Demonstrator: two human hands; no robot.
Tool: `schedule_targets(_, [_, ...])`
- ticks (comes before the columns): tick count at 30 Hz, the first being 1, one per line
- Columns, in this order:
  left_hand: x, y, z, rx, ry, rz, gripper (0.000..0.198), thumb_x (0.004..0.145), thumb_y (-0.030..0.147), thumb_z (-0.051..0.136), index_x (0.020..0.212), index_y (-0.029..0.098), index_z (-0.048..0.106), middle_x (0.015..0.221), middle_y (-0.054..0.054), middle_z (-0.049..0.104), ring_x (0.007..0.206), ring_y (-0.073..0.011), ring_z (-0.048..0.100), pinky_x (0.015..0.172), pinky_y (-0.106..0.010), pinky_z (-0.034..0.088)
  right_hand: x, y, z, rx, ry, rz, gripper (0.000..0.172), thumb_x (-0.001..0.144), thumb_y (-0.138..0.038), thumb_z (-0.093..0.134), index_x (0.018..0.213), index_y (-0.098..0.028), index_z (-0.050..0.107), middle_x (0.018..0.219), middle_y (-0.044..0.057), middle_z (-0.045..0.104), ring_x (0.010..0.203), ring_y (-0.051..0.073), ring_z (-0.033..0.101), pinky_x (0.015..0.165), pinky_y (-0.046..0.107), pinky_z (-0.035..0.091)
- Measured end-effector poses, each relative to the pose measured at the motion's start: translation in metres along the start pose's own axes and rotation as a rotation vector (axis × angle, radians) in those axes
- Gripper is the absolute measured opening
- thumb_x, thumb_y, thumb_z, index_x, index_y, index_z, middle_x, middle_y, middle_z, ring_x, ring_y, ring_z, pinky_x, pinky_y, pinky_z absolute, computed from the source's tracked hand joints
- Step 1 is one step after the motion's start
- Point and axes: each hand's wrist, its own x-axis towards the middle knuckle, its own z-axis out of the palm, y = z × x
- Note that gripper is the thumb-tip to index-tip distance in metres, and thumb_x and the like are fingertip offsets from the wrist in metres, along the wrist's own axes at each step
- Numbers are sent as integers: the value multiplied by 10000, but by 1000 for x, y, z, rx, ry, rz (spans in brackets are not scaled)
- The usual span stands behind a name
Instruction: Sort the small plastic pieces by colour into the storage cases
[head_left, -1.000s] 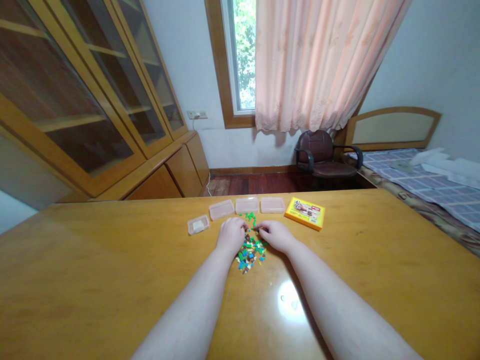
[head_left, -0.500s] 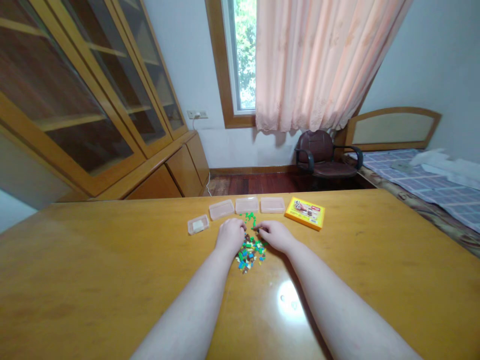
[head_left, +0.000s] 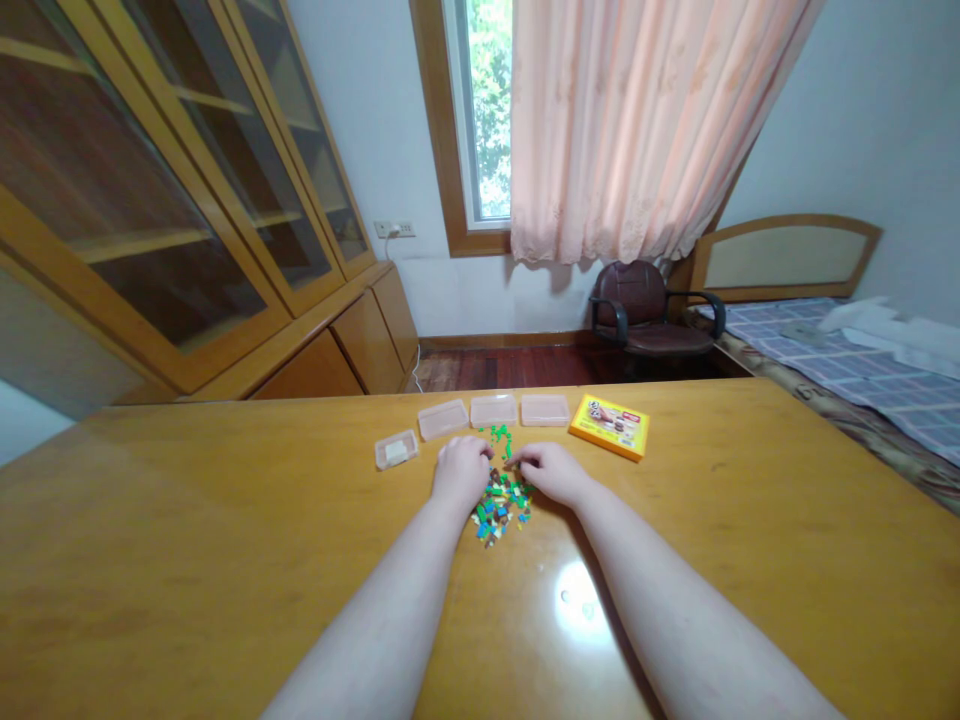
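Observation:
A pile of small building bricks (head_left: 501, 510) in green, blue, brown, white and yellow lies on the table between my hands. Beyond it is a separate scatter of small green bricks (head_left: 500, 434). My left hand (head_left: 463, 468) rests at the left side of the pile, its fingers curled inward; whatever lies under the fingertips is hidden. From the right, my right hand (head_left: 549, 468) reaches to the gap between pile and green bricks. Its index finger is stretched out close to the bricks, and the other fingers are bent and partly hidden.
Clear plastic trays (head_left: 493, 410) stand in a row behind the green bricks. A smaller clear box (head_left: 396, 450) with a whitish piece inside sits at the left. To the right lies a yellow box (head_left: 610, 427). The wooden table (head_left: 225, 540) has its far edge behind these.
My right index finger has shifted slightly toward me, and more of the green bricks beyond it shows. My left hand has hardly moved.

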Motion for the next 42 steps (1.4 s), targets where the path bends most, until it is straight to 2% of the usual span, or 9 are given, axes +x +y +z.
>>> schedule_targets(5, [-1, 1, 0, -68, -3, 67, 284, 727, 96, 445, 778, 214, 699, 874, -20, 698, 897, -188, 572, 845, -314, 423, -1, 1, 0, 73, -86, -40, 342, 691, -138, 464, 875, -196, 746, 860, 11, 732, 775, 158, 639, 730, 239, 463])
schedule_targets(12, [1, -2, 0, -83, -61, 173, 284, 707, 76, 469, 658, 218, 711, 819, -31, 687, 855, -180, 560, 818, -314, 411, 0, -5, -1, -56, -24, -1, 388, 746, -162, 445, 1017, -213, 718, 928, 28, 730, 802, 170, 632, 737, 253, 450])
schedule_targets(19, [1, -4, -1, -21, -71, 114, 247, 718, 104, 510, 612, 218, 702, 765, -28, 683, 801, -185, 562, 778, -314, 413, -1, -5, -1, -43, -34, 23, 363, 725, -146, 460, 952, -216, 734, 772, 7, 717, 630, 138, 574, 624, 226, 422])
schedule_targets(22, [2, -4, 0, -29, -53, 132, 274, 721, 86, 496, 683, 225, 729, 809, -25, 698, 842, -183, 571, 814, -311, 418, -2, -4, -1, -7, -40, 11, 359, 718, -142, 463, 944, -203, 736, 794, 11, 723, 650, 140, 586, 636, 227, 434])
schedule_targets(26, [2, -6, 4, -11, -45, 137, 317, 739, 87, 481, 804, 238, 751, 911, -25, 710, 920, -190, 571, 884, -322, 418, -2, -4, -1, 83, -67, -14, 334, 723, -153, 465, 905, -187, 743, 875, 20, 732, 755, 153, 625, 738, 245, 465])
schedule_targets(32, [2, -7, 8, -44, -31, 116, 385, 744, 82, 466, 979, 248, 721, 1003, -22, 696, 978, -180, 562, 906, -311, 420, -2, 1, -1, 183, -99, -74, 333, 703, -162, 473, 889, -184, 749, 895, 26, 736, 814, 178, 651, 796, 278, 479])
schedule_targets(34, [2, -6, 8, -64, -20, 118, 378, 738, 76, 464, 957, 244, 721, 981, -21, 696, 963, -179, 564, 890, -309, 422, -2, 1, -1, 192, -127, -80, 345, 686, -156, 478, 895, -190, 751, 885, 22, 739, 815, 180, 655, 782, 271, 484])
schedule_targets(38, [2, -5, 5, -89, -39, 118, 326, 719, 57, 455, 785, 229, 724, 885, -18, 697, 901, -175, 569, 854, -305, 421, -2, -3, -2, 134, -174, -70, 367, 680, -156, 480, 921, -203, 752, 874, 16, 742, 796, 173, 655, 761, 253, 482])
schedule_targets(42, [1, -2, 0, -96, -26, 139, 278, 713, 65, 461, 683, 211, 696, 809, -26, 681, 843, -178, 560, 802, -302, 422, -2, -4, -2, 52, -120, -49, 380, 712, -179, 480, 993, -217, 734, 956, 19, 734, 825, 177, 653, 790, 270, 473])
